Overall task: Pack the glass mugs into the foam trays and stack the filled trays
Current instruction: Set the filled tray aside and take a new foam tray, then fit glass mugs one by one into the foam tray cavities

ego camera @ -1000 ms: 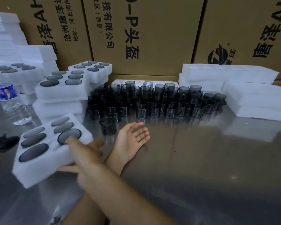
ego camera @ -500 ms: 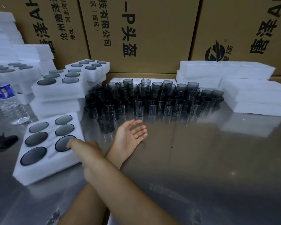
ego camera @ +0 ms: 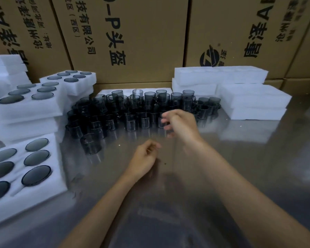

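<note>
We see our right hand [ego camera: 180,122] blurred above the near edge of the glass mugs [ego camera: 132,108], fingers loosely spread, pinching nothing. Our left hand [ego camera: 144,158] hangs loosely curled and empty over the steel table [ego camera: 240,167]. A filled foam tray [ego camera: 23,178] lies near left.

Table [ego camera: 240,176]: shiny grey metal surface, reflective, filling the near and right part of the view.
Cardboard boxes [ego camera: 141,38]: tall brown cartons standing in a row along the table's far edge, forming a wall.
Box print: black Chinese characters and a round black logo [ego camera: 209,58], turned sideways.
Low carton [ego camera: 301,86]: at the table's far right corner, beneath the tall ones.
</note>
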Motion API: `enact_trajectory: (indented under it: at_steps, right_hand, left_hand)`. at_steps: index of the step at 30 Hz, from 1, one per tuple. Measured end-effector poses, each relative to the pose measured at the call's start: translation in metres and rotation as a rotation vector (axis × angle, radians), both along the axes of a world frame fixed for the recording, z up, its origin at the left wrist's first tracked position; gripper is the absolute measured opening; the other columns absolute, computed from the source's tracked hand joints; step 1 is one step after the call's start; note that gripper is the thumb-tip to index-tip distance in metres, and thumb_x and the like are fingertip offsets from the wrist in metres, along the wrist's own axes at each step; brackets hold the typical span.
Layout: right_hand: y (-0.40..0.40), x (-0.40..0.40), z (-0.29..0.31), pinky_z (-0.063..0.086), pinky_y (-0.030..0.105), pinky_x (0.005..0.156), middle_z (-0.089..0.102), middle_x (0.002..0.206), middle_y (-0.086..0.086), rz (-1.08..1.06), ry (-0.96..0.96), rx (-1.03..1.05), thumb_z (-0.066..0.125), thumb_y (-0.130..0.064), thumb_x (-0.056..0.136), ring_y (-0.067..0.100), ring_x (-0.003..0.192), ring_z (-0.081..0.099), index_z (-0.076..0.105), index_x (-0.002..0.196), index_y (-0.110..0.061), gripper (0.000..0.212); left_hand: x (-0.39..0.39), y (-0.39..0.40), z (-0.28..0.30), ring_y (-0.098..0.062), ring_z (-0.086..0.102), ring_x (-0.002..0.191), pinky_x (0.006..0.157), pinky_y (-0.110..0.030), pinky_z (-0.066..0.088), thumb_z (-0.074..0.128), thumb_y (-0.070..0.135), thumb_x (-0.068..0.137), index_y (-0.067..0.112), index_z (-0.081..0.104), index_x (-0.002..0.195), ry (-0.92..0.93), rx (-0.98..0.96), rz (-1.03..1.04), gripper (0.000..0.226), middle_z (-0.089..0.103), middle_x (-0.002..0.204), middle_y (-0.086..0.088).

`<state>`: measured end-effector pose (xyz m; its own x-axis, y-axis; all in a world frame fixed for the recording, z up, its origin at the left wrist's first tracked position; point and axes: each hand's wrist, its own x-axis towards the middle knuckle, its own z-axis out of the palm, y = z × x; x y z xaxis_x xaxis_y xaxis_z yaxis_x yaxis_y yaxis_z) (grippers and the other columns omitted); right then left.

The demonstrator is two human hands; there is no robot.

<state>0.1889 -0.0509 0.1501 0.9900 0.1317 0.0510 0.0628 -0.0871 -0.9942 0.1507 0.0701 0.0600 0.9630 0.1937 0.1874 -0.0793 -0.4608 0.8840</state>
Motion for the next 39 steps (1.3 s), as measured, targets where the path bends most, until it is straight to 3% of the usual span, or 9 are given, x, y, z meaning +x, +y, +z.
enact_trajectory:
  at_steps: [4,6,9,16,25,28,31,34,39]
  right_hand:
    - [-0.085,0.077,-0.010,0.043,0.030,0.074,0.057,0.066,-0.008,-0.250,-0.179,-0.451,0.049,-0.015,0.092,0.015,0.069,0.054,0.056,0.071,-0.021,0.022]
    - [-0.125,0.112,-0.020,0.045,0.035,0.090,0.065,0.097,0.003,-0.297,-0.142,-0.603,0.050,-0.018,0.094,0.027,0.102,0.055,0.061,0.101,-0.014,0.014]
    - [-0.176,0.157,-0.026,0.039,0.045,0.103,0.051,0.135,0.019,-0.400,-0.141,-0.815,0.055,-0.022,0.093,0.037,0.130,0.039,0.043,0.139,-0.012,0.048]
    - [-0.237,0.228,-0.015,0.015,0.053,0.118,-0.004,0.167,0.004,-0.352,-0.168,-1.225,0.050,-0.022,0.097,0.029,0.153,-0.004,0.010,0.158,-0.031,0.073]
    - [-0.225,0.221,-0.022,0.007,0.057,0.119,0.051,0.121,0.014,-0.515,-0.516,-1.296,0.051,-0.017,0.098,0.032,0.119,0.048,0.050,0.133,-0.025,0.036]
    - [-0.213,0.181,-0.011,0.010,0.057,0.116,0.050,0.115,0.012,-0.462,-0.677,-1.185,0.051,-0.014,0.097,0.031,0.105,0.054,0.055,0.131,-0.025,0.036]
    - [-0.195,0.127,0.001,0.015,0.049,0.114,0.050,0.110,0.001,-0.142,-0.701,-1.156,0.051,-0.020,0.097,0.021,0.103,0.055,0.054,0.131,-0.034,0.037]
    - [-0.174,0.071,0.014,0.029,0.037,0.106,0.057,0.112,-0.006,0.241,-0.583,-1.090,0.056,-0.029,0.097,0.008,0.091,0.053,0.055,0.128,-0.043,0.034]
    - [-0.137,0.010,0.017,0.045,0.026,0.095,0.066,0.114,-0.011,0.732,-0.373,-1.028,0.065,-0.033,0.094,0.006,0.099,0.057,0.063,0.124,-0.044,0.033]
  left_hand:
    - [0.044,-0.041,-0.004,-0.011,0.058,0.074,0.072,-0.031,0.045,0.048,0.028,0.097,0.030,0.055,0.088,0.161,0.483,-0.047,0.011,0.065,0.079,0.006]
    - [0.067,-0.059,0.001,-0.021,0.061,0.084,0.071,-0.034,0.044,0.044,0.032,0.097,0.028,0.053,0.093,0.141,0.649,-0.043,0.011,0.067,0.088,0.003]
    - [0.096,-0.077,-0.004,-0.026,0.060,0.075,0.062,-0.034,0.037,0.039,0.035,0.097,0.023,0.046,0.091,0.031,0.812,0.002,0.015,0.059,0.075,0.002]
    - [0.131,-0.075,-0.015,-0.022,0.049,0.062,0.061,-0.034,0.032,0.040,0.036,0.095,0.025,0.042,0.086,-0.055,0.842,0.081,0.014,0.056,0.066,0.005]
    - [0.129,-0.073,-0.017,-0.022,0.063,0.076,0.063,-0.032,0.035,0.040,0.038,0.097,0.027,0.054,0.095,-0.076,0.769,0.117,0.018,0.066,0.074,0.005]
    - [0.127,-0.071,-0.011,-0.018,0.062,0.079,0.069,-0.032,0.042,0.044,0.041,0.099,0.027,0.063,0.094,-0.035,0.507,0.121,0.024,0.069,0.079,0.009]
    - [0.124,-0.063,-0.002,-0.018,0.052,0.055,0.052,-0.029,0.040,0.046,0.031,0.102,0.014,0.065,0.089,-0.046,-0.171,0.112,0.028,0.060,0.061,0.001]
    - [0.115,-0.052,0.011,-0.021,0.061,0.072,0.058,-0.028,0.049,0.047,0.030,0.101,0.011,0.061,0.112,0.001,-0.614,0.083,0.026,0.068,0.087,-0.011]
    - [0.093,-0.037,0.008,-0.016,0.067,0.103,0.085,-0.028,0.051,0.068,0.039,0.074,0.024,0.066,0.121,0.087,-0.634,-0.154,0.049,0.069,0.117,0.000]
